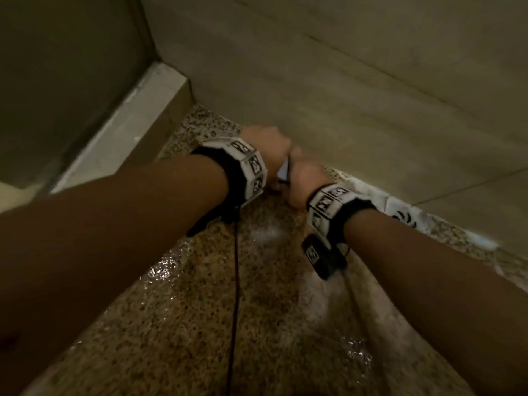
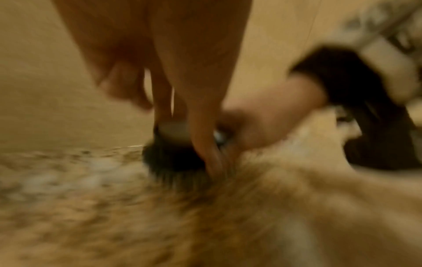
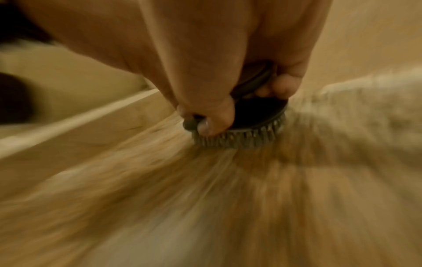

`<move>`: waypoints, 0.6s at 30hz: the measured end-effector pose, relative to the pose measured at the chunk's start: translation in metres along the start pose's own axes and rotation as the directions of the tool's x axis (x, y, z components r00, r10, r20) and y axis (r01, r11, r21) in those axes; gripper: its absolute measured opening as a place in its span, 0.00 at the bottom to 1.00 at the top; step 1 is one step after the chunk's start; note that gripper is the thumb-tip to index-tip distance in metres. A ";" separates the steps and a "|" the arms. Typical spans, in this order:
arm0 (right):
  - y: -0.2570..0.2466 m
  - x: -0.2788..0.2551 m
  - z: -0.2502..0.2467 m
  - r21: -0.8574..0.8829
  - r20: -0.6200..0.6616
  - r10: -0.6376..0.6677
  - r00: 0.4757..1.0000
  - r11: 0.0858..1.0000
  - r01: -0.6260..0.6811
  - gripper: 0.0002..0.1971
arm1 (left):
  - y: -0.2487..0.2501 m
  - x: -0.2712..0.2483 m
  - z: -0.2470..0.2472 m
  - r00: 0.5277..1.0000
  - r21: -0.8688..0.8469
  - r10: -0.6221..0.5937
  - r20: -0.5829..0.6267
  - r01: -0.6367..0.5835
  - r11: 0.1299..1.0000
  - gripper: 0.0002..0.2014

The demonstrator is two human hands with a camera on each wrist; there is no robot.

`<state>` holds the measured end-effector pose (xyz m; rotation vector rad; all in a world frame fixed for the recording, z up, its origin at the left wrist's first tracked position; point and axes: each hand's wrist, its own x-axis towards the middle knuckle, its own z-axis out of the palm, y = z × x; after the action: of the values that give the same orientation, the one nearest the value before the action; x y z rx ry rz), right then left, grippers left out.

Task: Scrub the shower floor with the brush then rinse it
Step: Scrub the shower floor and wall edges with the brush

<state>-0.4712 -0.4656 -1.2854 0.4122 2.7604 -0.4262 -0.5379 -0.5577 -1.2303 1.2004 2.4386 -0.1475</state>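
Observation:
A round scrub brush with dark bristles [image 2: 175, 162] stands bristles-down on the wet speckled shower floor [image 1: 200, 310], close to the back wall. My right hand [image 3: 205, 54] grips its handle, thumb and curled fingers wrapped round it just above the bristles [image 3: 239, 139]. My left hand [image 2: 171, 54] reaches down from above, its long fingers pressing on the brush's pale top and side, thumb held apart. In the head view both hands, left [image 1: 265, 141] and right [image 1: 303, 178], are close together, and only a pale sliver of the brush [image 1: 283, 171] shows between them.
Tiled wall [image 1: 343, 81] runs right behind the hands. A raised pale kerb [image 1: 128, 124] borders the floor on the left. A round floor drain [image 1: 405, 220] lies right of my right wrist, amid white foam. A black cable [image 1: 235, 281] hangs from my left wrist.

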 end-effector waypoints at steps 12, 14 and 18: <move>-0.017 -0.011 0.017 0.026 0.180 -0.152 0.972 0.988 0.150 0.22 | -0.011 -0.028 0.008 0.989 0.067 0.015 0.148 -0.026 0.997 0.22; -0.016 -0.028 0.027 -0.018 0.298 -0.224 0.928 0.971 0.240 0.12 | -0.004 -0.038 0.015 0.976 0.105 0.036 0.214 -0.060 0.993 0.20; -0.015 -0.065 0.048 -0.078 0.470 -0.273 0.839 0.935 0.347 0.07 | 0.013 -0.067 0.040 0.952 0.125 0.050 0.302 -0.092 0.988 0.15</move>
<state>-0.4048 -0.5103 -1.3029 -0.1702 2.3704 -0.3201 -0.4788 -0.6098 -1.2384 1.2237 2.1479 -0.4500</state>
